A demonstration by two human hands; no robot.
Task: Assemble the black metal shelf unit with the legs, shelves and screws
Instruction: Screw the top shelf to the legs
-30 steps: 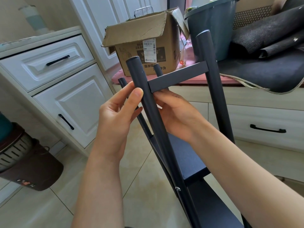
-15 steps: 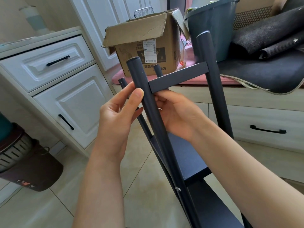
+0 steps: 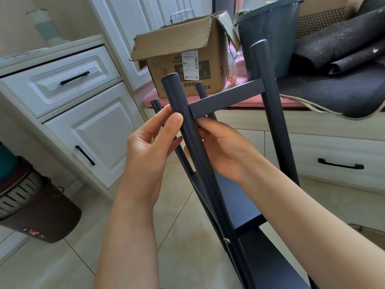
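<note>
- Shelf unit (image 3: 239,205), frame centre, tilted; upper shelf edge (image 3: 227,99) meets the near leg (image 3: 187,130).
- Left hand (image 3: 150,149) pinches this leg at the joint; right hand (image 3: 225,149) curls behind it, fingertips hidden.
- Risk: no screw visible here, unlike the lower screw (image 3: 226,240); a slackened pinch could let the shelf drop out of line.

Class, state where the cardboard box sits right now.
In the head view, the cardboard box sits top centre on the pink cushion, left of the dark bin.

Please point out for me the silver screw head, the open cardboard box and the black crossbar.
Small silver screw head (image 3: 226,240), head view: its round face.
Open brown cardboard box (image 3: 166,75), head view: front wall.
Flat black metal crossbar (image 3: 227,99), head view: middle of bar.
</note>
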